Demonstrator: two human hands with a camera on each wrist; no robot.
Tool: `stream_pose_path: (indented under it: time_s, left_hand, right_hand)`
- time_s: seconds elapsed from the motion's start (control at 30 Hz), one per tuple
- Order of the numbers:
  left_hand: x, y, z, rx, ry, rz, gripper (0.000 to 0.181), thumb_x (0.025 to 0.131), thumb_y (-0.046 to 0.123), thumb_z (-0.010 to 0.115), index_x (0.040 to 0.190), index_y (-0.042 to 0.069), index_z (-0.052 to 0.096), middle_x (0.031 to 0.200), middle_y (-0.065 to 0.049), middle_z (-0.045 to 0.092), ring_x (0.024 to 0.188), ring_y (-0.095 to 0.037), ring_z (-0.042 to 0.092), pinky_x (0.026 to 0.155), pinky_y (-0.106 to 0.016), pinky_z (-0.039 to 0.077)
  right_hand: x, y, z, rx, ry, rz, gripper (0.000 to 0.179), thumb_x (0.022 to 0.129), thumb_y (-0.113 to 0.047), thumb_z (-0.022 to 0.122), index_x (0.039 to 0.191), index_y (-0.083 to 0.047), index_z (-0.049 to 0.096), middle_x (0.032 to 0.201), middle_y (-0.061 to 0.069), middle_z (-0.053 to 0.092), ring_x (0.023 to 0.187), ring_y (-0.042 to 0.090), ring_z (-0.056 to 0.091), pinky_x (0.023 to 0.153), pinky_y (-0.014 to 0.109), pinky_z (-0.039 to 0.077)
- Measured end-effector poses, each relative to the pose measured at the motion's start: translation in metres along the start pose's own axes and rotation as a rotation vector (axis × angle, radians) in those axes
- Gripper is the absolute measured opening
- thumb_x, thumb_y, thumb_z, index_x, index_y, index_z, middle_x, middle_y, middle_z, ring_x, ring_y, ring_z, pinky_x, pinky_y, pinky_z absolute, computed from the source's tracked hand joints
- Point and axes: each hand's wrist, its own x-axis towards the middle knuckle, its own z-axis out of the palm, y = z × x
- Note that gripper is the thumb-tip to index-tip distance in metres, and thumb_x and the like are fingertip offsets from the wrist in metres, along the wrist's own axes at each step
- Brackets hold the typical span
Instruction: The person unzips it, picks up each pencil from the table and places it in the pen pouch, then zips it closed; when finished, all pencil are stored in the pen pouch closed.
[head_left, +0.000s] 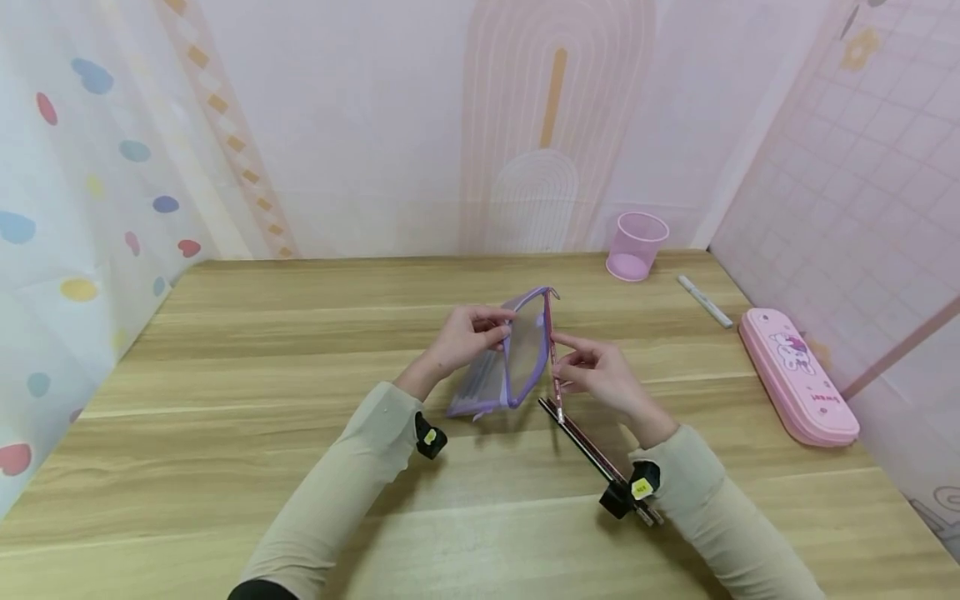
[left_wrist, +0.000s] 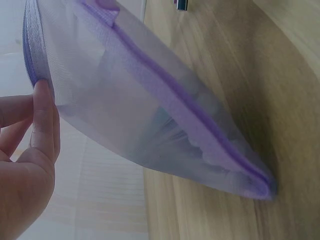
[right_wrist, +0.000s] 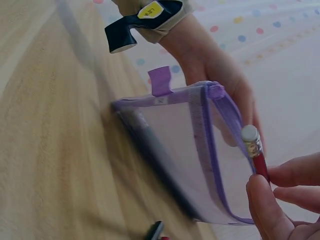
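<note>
A see-through mesh pouch with purple edging (head_left: pixel 480 385) stands tilted on the table, its zip side gaping. My left hand (head_left: pixel 463 340) pinches one edge of the opening between thumb and fingers. In my right hand (head_left: pixel 606 379) is a red pencil (head_left: pixel 558 402), held upright along the far edge of the opening. The right wrist view shows its white eraser (right_wrist: pixel 249 133) and metal band above my pinching fingertips. A long dark shape (right_wrist: pixel 155 160), blurred, lies along the pouch's bottom. Dark pencils (head_left: pixel 588 448) rest on the table below my right hand, partly hidden by the wrist camera.
A pink mesh pen cup (head_left: pixel 637 246) stands at the back right. A whitish marker (head_left: pixel 705 301) lies before it, and a pink pencil case (head_left: pixel 798 379) sits at the right edge. Patterned cloth (head_left: pixel 375 125) hangs behind the wooden table (head_left: pixel 225 358).
</note>
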Motion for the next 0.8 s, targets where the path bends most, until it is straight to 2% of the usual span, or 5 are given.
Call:
stream_pose_path:
  time_s: [0.17, 0.33, 0.47, 0.63, 0.8]
  left_hand:
    - [0.0, 0.0, 0.003, 0.018, -0.01, 0.016, 0.03, 0.085, 0.001, 0.055, 0.114, -0.006, 0.055, 0.107, -0.028, 0.057, 0.066, -0.004, 0.057, 0.068, -0.024, 0.056]
    - [-0.002, 0.001, 0.006, 0.027, -0.012, 0.018, 0.031, 0.085, 0.0, 0.055, 0.114, -0.007, 0.055, 0.106, -0.028, 0.058, 0.066, -0.004, 0.057, 0.07, -0.028, 0.056]
    - [-0.003, 0.002, 0.009, 0.026, -0.025, 0.035, 0.03, 0.084, -0.001, 0.054, 0.114, -0.007, 0.054, 0.11, -0.027, 0.057, 0.067, -0.005, 0.058, 0.068, -0.024, 0.056]
    - [-0.004, 0.003, 0.014, 0.027, -0.044, 0.041, 0.029, 0.084, -0.001, 0.055, 0.113, -0.005, 0.057, 0.107, -0.024, 0.059, 0.07, -0.005, 0.058, 0.069, -0.025, 0.056]
    - [-0.004, 0.003, 0.018, 0.025, -0.053, 0.048, 0.029, 0.085, -0.001, 0.054, 0.113, -0.006, 0.056, 0.108, -0.024, 0.058, 0.069, -0.004, 0.057, 0.069, -0.026, 0.056]
  right_hand:
    - [0.006, 0.001, 0.005, 0.015, -0.021, 0.064, 0.051, 0.082, 0.002, 0.054, 0.131, 0.004, 0.039, 0.085, 0.014, 0.06, 0.067, 0.013, 0.062, 0.067, 0.029, 0.057]
    - [0.013, -0.001, 0.012, 0.0, -0.002, 0.122, 0.051, 0.081, 0.001, 0.054, 0.13, 0.004, 0.04, 0.082, 0.011, 0.059, 0.063, 0.011, 0.062, 0.069, 0.032, 0.057]
    - [0.019, -0.004, 0.017, -0.015, 0.032, 0.126, 0.05, 0.081, 0.002, 0.055, 0.129, 0.004, 0.041, 0.078, 0.008, 0.058, 0.058, 0.009, 0.06, 0.066, 0.03, 0.057]
    - [0.025, 0.0, 0.022, -0.003, 0.058, 0.118, 0.048, 0.081, 0.004, 0.055, 0.127, 0.006, 0.042, 0.077, 0.011, 0.058, 0.057, 0.01, 0.061, 0.062, 0.025, 0.057]
    - [0.028, 0.001, 0.027, -0.08, 0.058, 0.105, 0.046, 0.081, 0.003, 0.056, 0.126, 0.005, 0.044, 0.073, 0.009, 0.057, 0.058, 0.011, 0.061, 0.063, 0.026, 0.057]
